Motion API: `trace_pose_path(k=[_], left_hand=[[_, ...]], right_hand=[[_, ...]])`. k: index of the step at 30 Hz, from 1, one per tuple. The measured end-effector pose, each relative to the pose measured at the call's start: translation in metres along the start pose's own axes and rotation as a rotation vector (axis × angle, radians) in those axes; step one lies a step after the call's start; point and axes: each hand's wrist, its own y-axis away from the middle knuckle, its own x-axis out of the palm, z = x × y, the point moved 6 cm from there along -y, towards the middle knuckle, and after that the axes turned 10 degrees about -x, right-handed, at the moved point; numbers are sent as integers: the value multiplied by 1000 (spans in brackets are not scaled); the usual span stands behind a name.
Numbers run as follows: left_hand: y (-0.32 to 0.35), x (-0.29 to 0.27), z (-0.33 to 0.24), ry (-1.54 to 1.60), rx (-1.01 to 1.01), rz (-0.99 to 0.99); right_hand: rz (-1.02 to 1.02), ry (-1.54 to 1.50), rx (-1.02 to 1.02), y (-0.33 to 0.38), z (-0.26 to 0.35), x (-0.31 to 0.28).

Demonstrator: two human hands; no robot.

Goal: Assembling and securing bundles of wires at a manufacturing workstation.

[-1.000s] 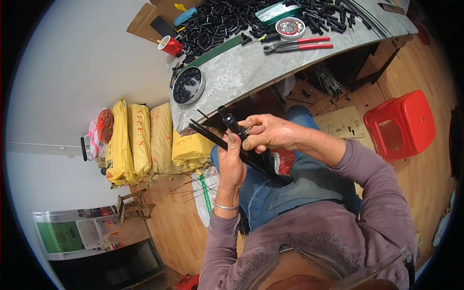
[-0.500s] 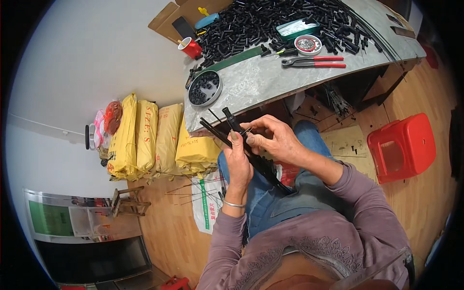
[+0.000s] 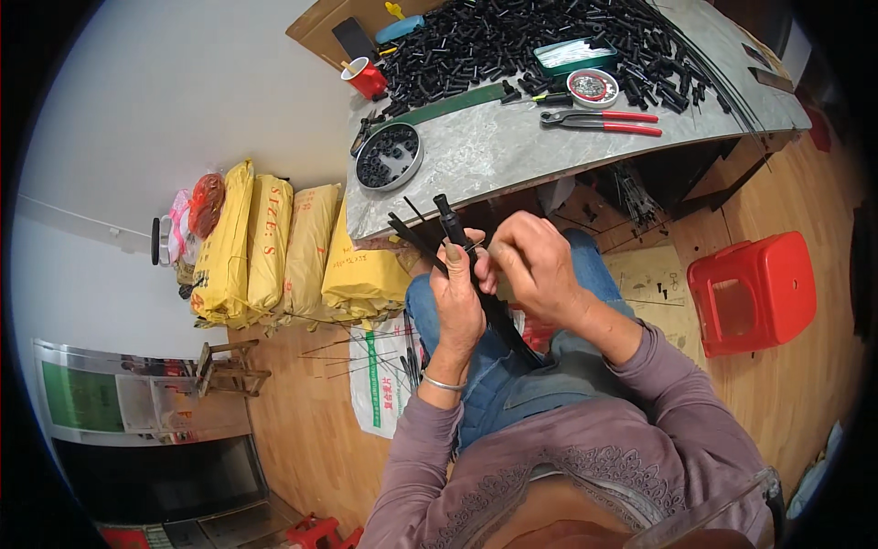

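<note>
I see the left hand [image 3: 457, 297] wrapped round a bundle of thin black rods [image 3: 422, 240] w/ a black plastic tube [image 3: 450, 217] poking up, held over the lap just below the grey marble-look table [image 3: 512, 156] edge. Right hand [image 3: 533, 265] sits beside it, fingertips pinched at the bundle near the left thumb. On the table: heap of short black tubes [image 3: 512, 41], red-handled pliers [image 3: 599, 120], round metal tin of black parts [image 3: 388, 156]
</note>
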Motion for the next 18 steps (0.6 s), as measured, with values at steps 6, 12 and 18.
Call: trace_pose_path(k=[6,12,18], left_hand=[[-2,-2,6,90,-47,26],[7,10,-6,-10,66,148],[11,6,-2,-8,46,118]], right_hand=[[94,-961,518,31,-35,35],[22,-144,151,-4,-57,-23],[-146,970,47,-41,-129,-167]])
